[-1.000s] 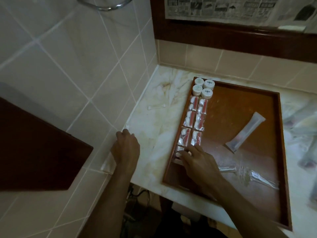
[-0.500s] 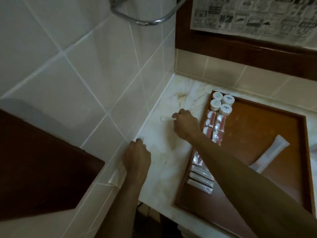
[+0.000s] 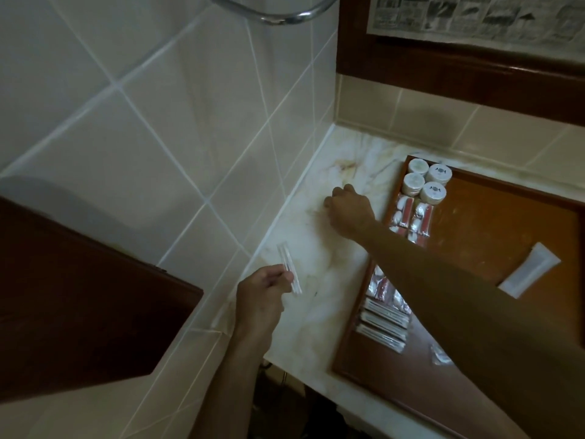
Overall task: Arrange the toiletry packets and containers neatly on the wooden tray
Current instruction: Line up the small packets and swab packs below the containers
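Observation:
The wooden tray (image 3: 493,229) lies on the marble counter (image 3: 304,324). Along its left side stand several white-lidded jars (image 3: 425,182), then red-and-white packets (image 3: 411,217) and flat silver packets (image 3: 383,324) in a column. A white tube (image 3: 528,274) lies slanted mid-tray. My left hand (image 3: 262,296) pinches a narrow clear packet (image 3: 289,270) above the counter's left edge. My right hand (image 3: 348,210) rests curled on the marble left of the jars, closed over the small packet that lay there; my forearm hides part of the column.
A tiled wall rises along the counter's left edge. A dark wooden panel (image 3: 79,296) juts out at lower left. A chrome rail (image 3: 275,14) hangs above, and a dark wooden frame (image 3: 459,77) runs behind the tray. Another clear packet (image 3: 440,356) lies low on the tray.
My right hand left the flat packets, crossed to the counter and closed over the small packet. My left hand lifted a clear packet off the counter's edge.

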